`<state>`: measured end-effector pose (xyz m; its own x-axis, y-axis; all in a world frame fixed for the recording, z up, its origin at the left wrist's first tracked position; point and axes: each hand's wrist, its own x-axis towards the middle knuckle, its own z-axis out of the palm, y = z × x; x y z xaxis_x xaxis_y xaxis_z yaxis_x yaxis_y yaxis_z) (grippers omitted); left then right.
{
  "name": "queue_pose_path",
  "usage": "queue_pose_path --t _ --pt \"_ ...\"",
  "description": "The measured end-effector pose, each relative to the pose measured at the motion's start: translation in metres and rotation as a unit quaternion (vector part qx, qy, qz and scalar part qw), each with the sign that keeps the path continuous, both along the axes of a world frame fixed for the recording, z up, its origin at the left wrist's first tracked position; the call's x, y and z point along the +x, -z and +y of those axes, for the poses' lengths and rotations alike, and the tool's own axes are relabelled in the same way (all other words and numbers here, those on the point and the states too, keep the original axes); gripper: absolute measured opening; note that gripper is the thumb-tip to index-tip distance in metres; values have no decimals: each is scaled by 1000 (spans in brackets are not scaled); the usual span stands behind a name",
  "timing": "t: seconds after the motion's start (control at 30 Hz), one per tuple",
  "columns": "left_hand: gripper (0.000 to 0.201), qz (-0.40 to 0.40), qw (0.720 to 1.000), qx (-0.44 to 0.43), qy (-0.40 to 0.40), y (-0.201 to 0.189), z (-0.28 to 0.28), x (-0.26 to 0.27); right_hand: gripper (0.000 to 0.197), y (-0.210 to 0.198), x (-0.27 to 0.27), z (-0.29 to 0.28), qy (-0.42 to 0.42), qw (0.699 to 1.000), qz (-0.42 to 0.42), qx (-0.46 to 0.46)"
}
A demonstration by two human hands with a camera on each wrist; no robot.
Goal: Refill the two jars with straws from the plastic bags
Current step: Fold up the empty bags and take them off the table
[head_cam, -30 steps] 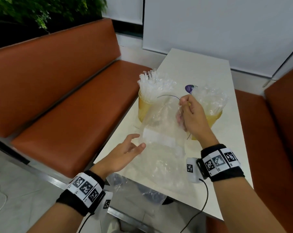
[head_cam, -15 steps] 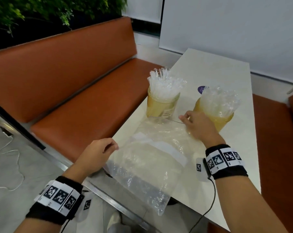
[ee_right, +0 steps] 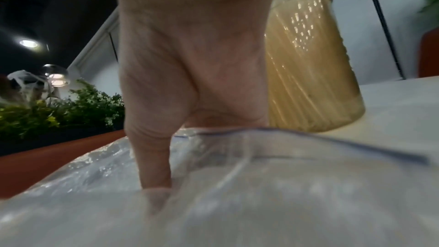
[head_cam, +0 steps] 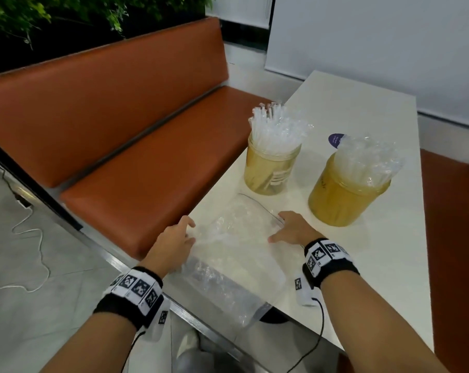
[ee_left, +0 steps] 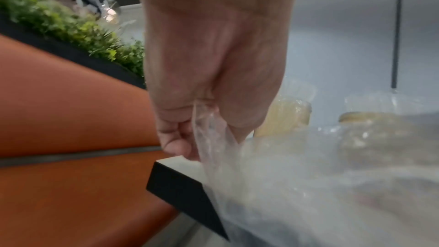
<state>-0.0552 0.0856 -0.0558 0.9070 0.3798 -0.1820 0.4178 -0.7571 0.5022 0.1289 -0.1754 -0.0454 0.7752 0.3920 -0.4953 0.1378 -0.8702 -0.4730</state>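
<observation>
- The plastic bag (head_cam: 236, 254) now lies flat on the table (head_cam: 362, 265), its near end overhanging the edge.
- The left hand (head_cam: 174, 240) has reached over and pinches the bag's left edge.
- The right hand (head_cam: 292, 228) has lowered, fingers pressing flat on it.
- Beyond, both jars (head_cam: 271, 168) (head_cam: 346, 195) stand full of straws (head_cam: 276, 127), unchanged.

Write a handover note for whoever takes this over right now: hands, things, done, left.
Left hand: pinches the left edge of the bag, as the left wrist view shows.
Right hand: rests flat on the bag's right edge, fingers straight.
Bag: looks empty, lies flat on the table, near end hanging over the table edge.
Left jar and right jar: upright behind the bag, both packed with straws.
Done: both jars look filled.
Left: probably just clearing away the bag; no other bag is in view.
</observation>
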Motion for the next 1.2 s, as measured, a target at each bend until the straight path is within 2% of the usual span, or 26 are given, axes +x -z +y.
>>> queue_pose_path --t 0.1,0.13,0.2,0.27,0.33,0.4,0.47,0.5,0.53,0.6,0.63,0.7,0.83,0.87,0.97,1.03,1.1,1.2 --pt "22 -79 996 -48 -12 -12 10 15 37 -13 -2 -5 -9 996 25 85" --pt "22 -117 991 -62 -29 -19 12 19 29 -25 -5 -10 -4 990 37 133" --pt "37 -204 967 -126 -85 -39 12 28 24 -55 -13 -22 18 970 59 235" --pt "67 -270 930 -213 -129 -61 8 33 25 -86 -21 -35 39 947 51 315" --pt "96 -261 894 -340 -135 -79 2 36 26 -114 -29 -43 73 929 19 361" --pt "108 -173 886 -425 -68 -89 -1 38 23 -133 -35 -51 101 912 -18 398" --pt "105 -87 889 -448 42 -102 -9 41 25 -146 -40 -59 114 896 -40 428" --pt "100 -69 888 -449 74 -109 -13 44 28 -148 -41 -64 123 889 -42 439" --pt "87 -70 887 -447 89 -115 -19 48 30 -150 -43 -69 134 884 -38 447" --pt "46 -101 884 -447 92 -127 -28 57 35 -150 -43 -82 162 866 -2 474" --pt "37 -107 880 -454 91 -133 -32 61 39 -150 -43 -89 179 850 23 494" --pt "41 -105 868 -473 107 -144 -36 65 47 -151 -44 -101 193 828 55 524" --pt "64 -139 833 -520 128 -156 -37 70 55 -150 -42 -118 155 847 -5 508" --pt "66 -144 825 -529 138 -157 -37 70 51 -152 -45 -120 138 852 -16 505" --pt "51 -130 786 -584 154 -165 -39 61 32 -154 -47 -131 114 850 -16 514" --pt "56 -90 782 -592 173 -165 -41 61 19 -151 -44 -140 91 852 -9 516" --pt "33 -38 771 -613 167 -158 -39 70 23 -148 -41 -145 74 867 -23 492" --pt "48 8 731 -670 128 -147 -27 87 6 -149 -40 -149 62 886 -53 456"
